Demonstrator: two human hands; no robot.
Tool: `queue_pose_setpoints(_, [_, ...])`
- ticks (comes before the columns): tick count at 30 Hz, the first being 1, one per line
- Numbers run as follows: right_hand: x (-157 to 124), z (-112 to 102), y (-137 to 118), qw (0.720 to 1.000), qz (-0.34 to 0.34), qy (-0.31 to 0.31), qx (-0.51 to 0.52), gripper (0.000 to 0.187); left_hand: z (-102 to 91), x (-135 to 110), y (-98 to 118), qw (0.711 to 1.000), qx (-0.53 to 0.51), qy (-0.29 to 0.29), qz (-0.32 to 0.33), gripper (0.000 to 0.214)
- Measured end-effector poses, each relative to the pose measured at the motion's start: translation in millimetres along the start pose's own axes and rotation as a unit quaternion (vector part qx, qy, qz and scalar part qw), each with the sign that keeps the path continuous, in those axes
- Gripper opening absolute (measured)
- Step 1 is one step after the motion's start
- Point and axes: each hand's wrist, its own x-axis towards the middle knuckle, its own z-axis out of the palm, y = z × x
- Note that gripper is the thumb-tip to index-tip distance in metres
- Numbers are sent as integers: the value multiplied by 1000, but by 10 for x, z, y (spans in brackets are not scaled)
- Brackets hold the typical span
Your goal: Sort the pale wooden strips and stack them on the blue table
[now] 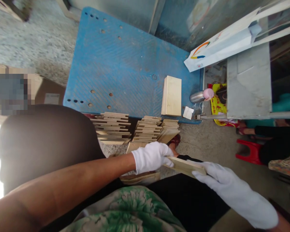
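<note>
Above my lap I hold a thin, pale wooden board (183, 165) by its two ends. My left hand (153, 156), in a white glove, grips its left end with the fingers closed. At the other end my right hand (216, 177), also gloved in white, pinches the board between thumb and fingers. Just beyond my hands, stacked wooden boards (114, 127) and a second set of stacked boards (148, 129) stand in front of the blue platform. On that platform lies a neat stack of similar boards (174, 95).
The blue plastic platform (116, 64) spans the space ahead. At its right edge are a steel bottle with a pink lid (201, 95), a white paper scrap (188, 112) and a white bag (219, 45). A red stool (250, 151) and another person's dark-clothed leg (277, 141) are at right.
</note>
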Motion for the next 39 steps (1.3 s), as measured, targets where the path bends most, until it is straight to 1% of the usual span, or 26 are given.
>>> queue_pose_setpoints(2, [-12,105,42,999,-10,31,-41,34,24,24,-14,1000,11,-3,-29,23])
queue_pose_setpoints(5, [-16,199,149,994,10,32,-104,35,35,45,-41,995,87,4,-45,30])
queue_pose_setpoints(8, [10,214,305,992,16,3,-127,35,21,31,-72,975,207,16,-80,39])
queue_pose_setpoints(10, [64,197,408,990,15,-23,-138,36,11,6,-79,957,271,-13,-102,37])
queue_pose_setpoints(12, [167,174,469,987,21,-60,-149,36,11,-28,-65,946,305,-55,-96,32])
queue_pose_setpoints(14, [323,153,460,979,43,-110,-166,36,25,-62,-35,940,321,-82,-81,30])
queue_pose_setpoints(16, [519,143,386,965,84,-165,-184,36,43,-84,-4,937,330,-91,-69,28])
queue_pose_setpoints(18, [730,150,280,951,129,-206,-190,36,55,-90,13,932,343,-97,-70,25])
queue_pose_setpoints(21, [1024,208,141,950,141,-231,-158,38,52,-79,11,924,357,-116,-78,21])
queue_pose_setpoints(24, [1268,328,63,946,141,-258,-133,38,39,-67,5,922,361,-120,-73,20])
queue_pose_setpoints(28, [1522,562,27,937,156,-278,-144,28,36,-59,1,919,366,-114,-85,23])
queue_pose_setpoints(33, [1742,857,107,941,140,-270,-146,24,54,-55,-31,915,382,-103,-84,27])
queue_pose_setpoints(36, [1833,962,204,941,141,-268,-148,26,79,-54,-67,911,396,-88,-80,28])
queue_pose_setpoints(39, [1904,1000,292,942,135,-267,-151,27,118,-50,-119,910,401,-76,-76,27])
